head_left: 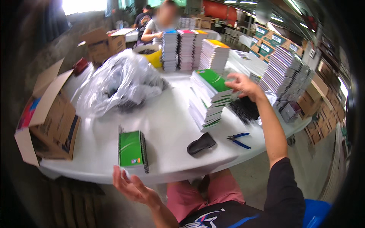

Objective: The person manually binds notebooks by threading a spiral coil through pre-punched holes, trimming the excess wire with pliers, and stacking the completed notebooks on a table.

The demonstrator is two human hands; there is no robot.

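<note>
My left hand (133, 187) is palm up at the table's near edge, fingers apart and holding nothing I can name. A small white patch shows by its fingertips. Just beyond it lies a short pile of green-covered spiral notebooks (130, 149), with black wire coils along its side. My right hand (246, 86) reaches to the right side of a tall, uneven stack of green notebooks (208, 102). Its fingers are spread and slightly bent beside the top cover; whether they touch it I cannot tell.
Blue-handled cutters (240, 140) and a dark elongated object (200, 144) lie near the front. Black binding coils (245, 109) sit right of the stack. A plastic bag (121, 81), open carton (53, 121), yellow tub (155, 59) and notebook stacks (283, 72) surround them. Another person (161, 22) works opposite.
</note>
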